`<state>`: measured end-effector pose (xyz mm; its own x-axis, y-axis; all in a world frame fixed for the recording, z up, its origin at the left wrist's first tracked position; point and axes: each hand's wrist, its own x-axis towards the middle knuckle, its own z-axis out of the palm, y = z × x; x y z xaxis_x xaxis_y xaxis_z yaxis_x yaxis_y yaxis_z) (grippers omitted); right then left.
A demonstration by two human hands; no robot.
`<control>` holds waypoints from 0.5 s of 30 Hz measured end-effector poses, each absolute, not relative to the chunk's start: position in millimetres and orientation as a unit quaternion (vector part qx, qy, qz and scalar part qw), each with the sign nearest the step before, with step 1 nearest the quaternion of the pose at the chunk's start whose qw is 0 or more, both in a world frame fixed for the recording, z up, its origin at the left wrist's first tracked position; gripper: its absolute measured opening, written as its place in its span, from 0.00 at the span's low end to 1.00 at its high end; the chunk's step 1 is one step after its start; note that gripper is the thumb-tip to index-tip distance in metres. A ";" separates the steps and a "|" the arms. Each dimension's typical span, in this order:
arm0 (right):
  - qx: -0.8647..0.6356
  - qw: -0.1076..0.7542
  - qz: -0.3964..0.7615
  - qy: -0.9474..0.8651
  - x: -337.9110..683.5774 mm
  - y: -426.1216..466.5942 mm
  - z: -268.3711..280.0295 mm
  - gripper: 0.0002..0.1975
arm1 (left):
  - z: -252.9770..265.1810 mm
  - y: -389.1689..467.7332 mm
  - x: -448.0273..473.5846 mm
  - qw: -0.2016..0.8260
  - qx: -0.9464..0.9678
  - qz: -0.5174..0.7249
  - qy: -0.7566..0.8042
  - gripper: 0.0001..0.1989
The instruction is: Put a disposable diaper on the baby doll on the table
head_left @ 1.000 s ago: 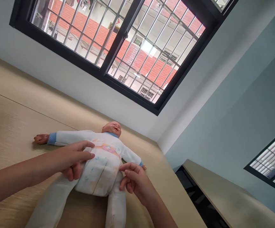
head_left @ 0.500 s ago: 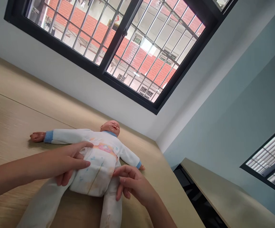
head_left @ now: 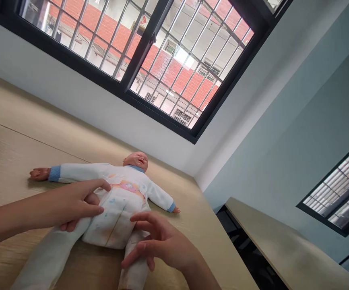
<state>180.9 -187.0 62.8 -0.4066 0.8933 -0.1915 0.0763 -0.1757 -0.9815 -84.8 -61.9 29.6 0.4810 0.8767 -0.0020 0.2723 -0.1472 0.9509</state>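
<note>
1. A baby doll (head_left: 114, 189) is lying face-up on the wooden counter (head_left: 17, 137), arms spread, head toward the window (head_left: 138, 48); a diaper (head_left: 114, 217) is wrapping its hips.
2. The left hand (head_left: 74, 203) is resting on the diaper's near-left side at the doll's hip, fingers extended and pressing flat, not gripping anything.
3. The right hand (head_left: 159, 241) is hovering over the doll's leg (head_left: 133, 266) on that side, fingers spread and loosely curled, holding nothing; I cannot tell if a fingertip is grazing the diaper edge.
4. Step in hand, as I judge it: smoothing and seating the diaper around the waist and leg openings. The pink waistband strip (head_left: 129, 186) is looking already fastened.
5. Next move is likely calling for the right hand coming back down onto the diaper's side and tucking or flattening the edge while the left hand is steadying the doll.
6. Versus a second ago: the right hand is opening up and lifting off the diaper side it was pinching; the left hand is sliding lower; the doll is sitting slightly further left in view, from head movement.
</note>
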 end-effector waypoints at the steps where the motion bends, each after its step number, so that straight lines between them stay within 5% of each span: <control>1: -0.432 0.333 0.634 -0.548 180.0 -185.8 58.4 0.30 | 30.1 -60.9 -85.6 0.509 0.703 0.287 0.406 0.28; 15: -0.401 0.343 0.662 -0.532 186.7 -171.3 28.3 0.25 | 7.2 -52.6 -80.0 0.515 0.689 0.305 0.408 0.34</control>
<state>186.7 -171.3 28.3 -0.4436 0.8808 -0.1656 -0.0283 -0.1985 -0.9797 -80.0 -52.6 7.2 0.4807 0.8769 -0.0005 0.2481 -0.1355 0.9592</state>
